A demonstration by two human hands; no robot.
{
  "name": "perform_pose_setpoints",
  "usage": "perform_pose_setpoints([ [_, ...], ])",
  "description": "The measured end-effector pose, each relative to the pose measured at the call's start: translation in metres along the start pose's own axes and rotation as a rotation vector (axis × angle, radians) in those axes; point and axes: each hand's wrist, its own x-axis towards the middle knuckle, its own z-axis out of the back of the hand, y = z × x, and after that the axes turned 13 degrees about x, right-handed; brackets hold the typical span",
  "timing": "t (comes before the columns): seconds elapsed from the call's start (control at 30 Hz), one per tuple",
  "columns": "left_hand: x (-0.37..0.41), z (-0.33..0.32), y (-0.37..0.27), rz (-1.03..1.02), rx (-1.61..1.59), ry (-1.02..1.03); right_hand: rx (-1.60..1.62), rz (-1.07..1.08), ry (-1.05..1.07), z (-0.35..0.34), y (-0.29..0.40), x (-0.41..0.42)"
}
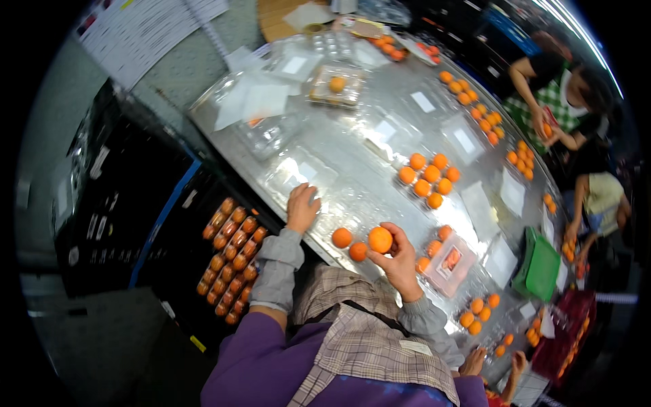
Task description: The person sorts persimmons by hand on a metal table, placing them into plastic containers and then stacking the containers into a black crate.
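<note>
My right hand (399, 262) grips an orange (380, 239) between thumb and fingers, just over the near part of a clear plastic tray (346, 206). Two more oranges, one at the left (342, 237) and one nearer my body (358, 251), sit beside the held one. My left hand (303, 208) lies at the tray's left side, by the table's near edge. Its fingertips point away from me, and whether they pinch the thin plastic cannot be made out. Farther off, another clear pack (430, 178) holds several oranges in rows.
A steel table (363, 145) carries clear packs and loose oranges. Right of my right hand lies a lidded pack with a label (450, 259); beyond stands a green crate (538, 264). At my left, a black crate (178, 277) holds packed fruit (234, 259). Other people work along the far side.
</note>
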Motion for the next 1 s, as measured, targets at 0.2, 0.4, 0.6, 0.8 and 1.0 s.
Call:
perform_pose_setpoints([
  [0.2, -0.003, 0.026, -0.03, -0.048, -0.063, 0.072, -0.168, 0.13, -0.082, -0.002, 0.014, -0.012],
  [0.4, -0.004, 0.068, -0.09, 0.135, -0.702, 0.507, -0.314, 0.184, -0.079, -0.002, 0.023, -0.014],
  [0.6, -0.012, 0.112, -0.153, -0.019, -0.885, 0.749, -0.45, 0.314, -0.071, -0.005, 0.023, -0.008],
  [0.8, -0.013, 0.106, -0.17, -0.01, -0.873, 0.695, -0.206, 0.26, -0.07, -0.003, 0.019, -0.005],
  [1.0, -0.02, 0.092, -0.165, 0.027, -1.074, 0.665, -0.104, 0.23, -0.051, 0.0, 0.019, -0.008],
])
